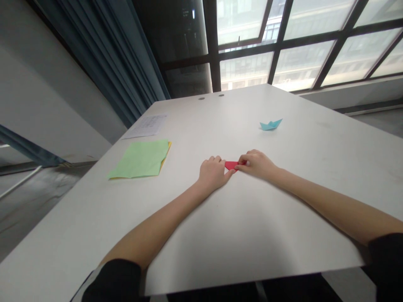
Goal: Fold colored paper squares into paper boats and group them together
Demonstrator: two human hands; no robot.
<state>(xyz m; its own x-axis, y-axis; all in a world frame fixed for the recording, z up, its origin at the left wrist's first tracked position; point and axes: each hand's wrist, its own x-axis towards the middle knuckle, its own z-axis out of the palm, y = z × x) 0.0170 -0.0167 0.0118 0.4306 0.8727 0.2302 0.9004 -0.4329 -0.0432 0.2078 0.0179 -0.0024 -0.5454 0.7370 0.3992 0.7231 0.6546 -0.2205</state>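
A small piece of folded red paper [231, 165] lies on the white table between my two hands. My left hand [214, 173] rests over its left end, fingers curled and the thumb along the near edge. At the other end my right hand [255, 163] pinches the paper between thumb and fingers. Parts of the red paper are hidden under the fingers of both hands. Beyond my right hand, a light blue folded paper boat [271, 125] stands apart on the table.
To the left lies a stack of green paper [138, 158] with a yellow edge showing beneath. Behind it is a white printed sheet [146, 126]. The white table [195, 235] has two round holes near its far edge, before the windows and a blue curtain [119, 54].
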